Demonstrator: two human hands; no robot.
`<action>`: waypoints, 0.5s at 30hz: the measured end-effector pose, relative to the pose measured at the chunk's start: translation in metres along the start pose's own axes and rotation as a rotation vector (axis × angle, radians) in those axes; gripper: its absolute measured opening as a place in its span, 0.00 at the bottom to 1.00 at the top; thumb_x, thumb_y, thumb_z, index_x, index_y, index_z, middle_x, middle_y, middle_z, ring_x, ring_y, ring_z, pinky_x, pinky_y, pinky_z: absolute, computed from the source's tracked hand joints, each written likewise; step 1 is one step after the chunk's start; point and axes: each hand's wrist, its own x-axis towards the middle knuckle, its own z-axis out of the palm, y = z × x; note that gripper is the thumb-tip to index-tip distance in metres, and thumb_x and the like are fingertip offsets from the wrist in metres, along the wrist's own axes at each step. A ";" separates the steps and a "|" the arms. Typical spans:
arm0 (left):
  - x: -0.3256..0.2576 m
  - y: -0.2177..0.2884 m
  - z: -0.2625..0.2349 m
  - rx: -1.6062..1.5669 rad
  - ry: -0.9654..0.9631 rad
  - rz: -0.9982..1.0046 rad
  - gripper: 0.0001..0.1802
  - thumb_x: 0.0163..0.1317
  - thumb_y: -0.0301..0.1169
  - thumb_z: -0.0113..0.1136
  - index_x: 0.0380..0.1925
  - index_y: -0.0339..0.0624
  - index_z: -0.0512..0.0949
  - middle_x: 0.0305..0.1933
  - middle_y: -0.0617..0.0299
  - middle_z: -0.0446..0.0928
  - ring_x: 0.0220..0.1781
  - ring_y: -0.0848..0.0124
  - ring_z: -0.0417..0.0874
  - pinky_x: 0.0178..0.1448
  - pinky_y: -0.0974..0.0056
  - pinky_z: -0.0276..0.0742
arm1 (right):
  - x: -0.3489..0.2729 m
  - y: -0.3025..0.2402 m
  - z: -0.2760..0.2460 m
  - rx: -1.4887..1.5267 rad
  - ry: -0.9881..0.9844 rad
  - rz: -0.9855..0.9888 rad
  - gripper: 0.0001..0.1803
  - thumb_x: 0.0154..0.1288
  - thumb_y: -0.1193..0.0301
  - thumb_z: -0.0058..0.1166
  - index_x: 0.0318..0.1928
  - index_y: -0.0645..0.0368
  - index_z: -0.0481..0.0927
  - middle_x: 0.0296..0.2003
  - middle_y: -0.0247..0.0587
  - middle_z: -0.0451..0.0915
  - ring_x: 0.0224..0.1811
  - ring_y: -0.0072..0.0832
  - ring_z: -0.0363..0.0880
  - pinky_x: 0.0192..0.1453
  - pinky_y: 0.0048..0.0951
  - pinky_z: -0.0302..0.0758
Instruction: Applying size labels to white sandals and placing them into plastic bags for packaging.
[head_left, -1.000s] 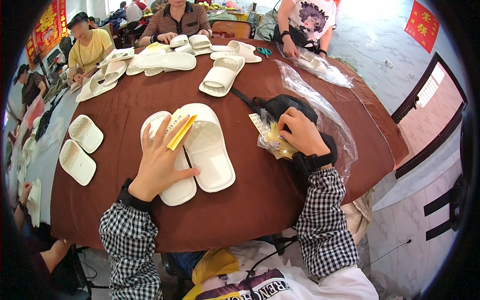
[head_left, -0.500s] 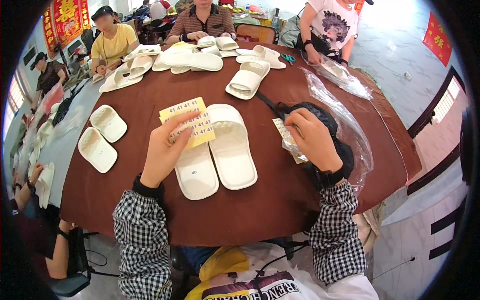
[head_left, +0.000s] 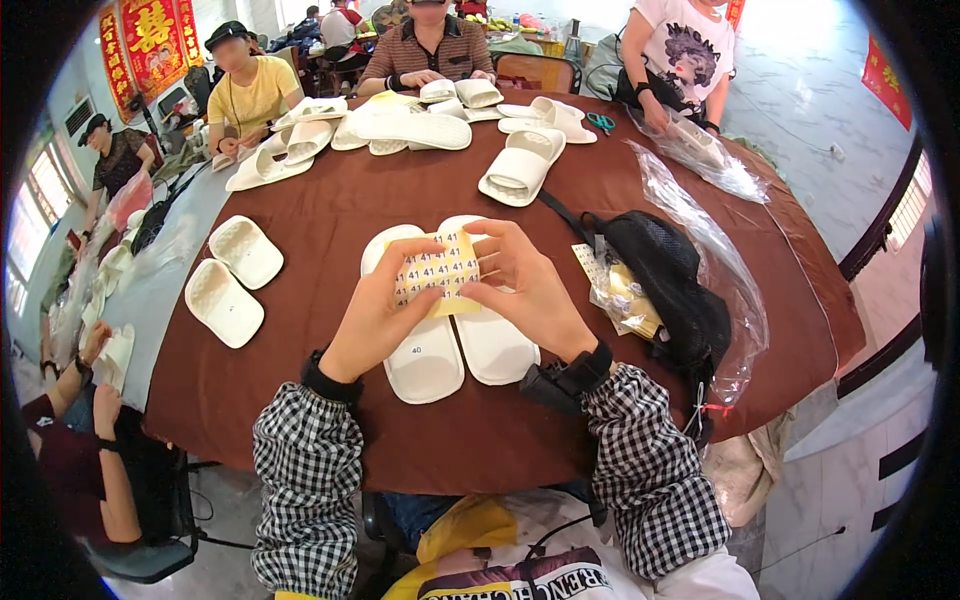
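A yellow sheet of number stickers (head_left: pixel 437 275) is held up between my two hands. My left hand (head_left: pixel 375 315) pinches its left side, with the thumb in front. At the right edge, my right hand (head_left: pixel 535 290) has its thumb and curled fingers on the sheet. Beneath them, a pair of white slippers lies side by side on the brown cloth, the left slipper (head_left: pixel 425 372) bearing a small printed mark and the right slipper (head_left: pixel 497 352) plain where it shows. Hands and sheet hide much of their straps. A black mesh bag (head_left: pixel 655 255) lies to the right, with more sticker sheets (head_left: pixel 630 300) in clear plastic.
Another white slipper pair (head_left: pixel 225 305) lies to the left. Several slippers (head_left: pixel 415 130) are heaped at the far side, with scissors (head_left: pixel 600 122) nearby. A long clear plastic bag (head_left: pixel 738 285) runs along the right. Other people sit or stand around the table.
My right hand has left the mesh bag and come over to the sheet's right edge. The view has shifted a little, and the sheet is now over the slippers' straps.
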 end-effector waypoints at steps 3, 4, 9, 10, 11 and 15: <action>0.009 -0.002 0.007 -0.016 0.045 0.061 0.22 0.63 0.22 0.60 0.58 0.42 0.71 0.52 0.60 0.77 0.51 0.73 0.79 0.55 0.66 0.76 | -0.001 0.007 -0.007 -0.041 0.032 0.002 0.25 0.61 0.80 0.61 0.59 0.60 0.71 0.44 0.42 0.82 0.44 0.25 0.83 0.47 0.29 0.81; 0.012 -0.001 0.008 -0.079 0.036 0.051 0.21 0.63 0.22 0.60 0.57 0.41 0.72 0.51 0.59 0.78 0.51 0.73 0.79 0.55 0.66 0.77 | -0.001 0.009 -0.008 -0.035 0.030 -0.002 0.25 0.61 0.80 0.61 0.59 0.60 0.71 0.44 0.42 0.82 0.44 0.25 0.83 0.47 0.29 0.81; 0.028 0.005 0.009 -0.297 -0.014 -0.092 0.19 0.64 0.24 0.61 0.55 0.38 0.76 0.52 0.60 0.78 0.51 0.74 0.80 0.53 0.68 0.77 | -0.001 0.021 -0.016 -0.029 0.202 -0.022 0.22 0.61 0.79 0.61 0.56 0.63 0.74 0.39 0.42 0.85 0.42 0.24 0.84 0.48 0.27 0.80; 0.029 0.004 0.013 -0.268 0.042 -0.072 0.18 0.64 0.24 0.61 0.54 0.38 0.77 0.51 0.59 0.79 0.50 0.74 0.80 0.53 0.68 0.77 | -0.002 0.023 -0.017 -0.022 0.208 -0.023 0.22 0.61 0.79 0.61 0.56 0.63 0.74 0.39 0.42 0.85 0.42 0.24 0.84 0.48 0.27 0.80; 0.028 0.002 0.016 -0.238 0.098 -0.052 0.17 0.63 0.24 0.61 0.53 0.39 0.78 0.51 0.59 0.80 0.49 0.75 0.81 0.52 0.69 0.77 | -0.003 0.024 -0.018 -0.042 0.228 -0.010 0.19 0.62 0.78 0.61 0.54 0.63 0.76 0.39 0.42 0.85 0.41 0.24 0.84 0.47 0.27 0.80; 0.023 -0.004 0.026 -0.039 0.210 0.089 0.15 0.63 0.23 0.61 0.51 0.39 0.79 0.48 0.58 0.83 0.46 0.74 0.82 0.51 0.68 0.78 | -0.004 0.026 -0.023 -0.076 0.291 0.011 0.12 0.62 0.76 0.61 0.46 0.64 0.82 0.38 0.42 0.86 0.40 0.25 0.85 0.45 0.27 0.80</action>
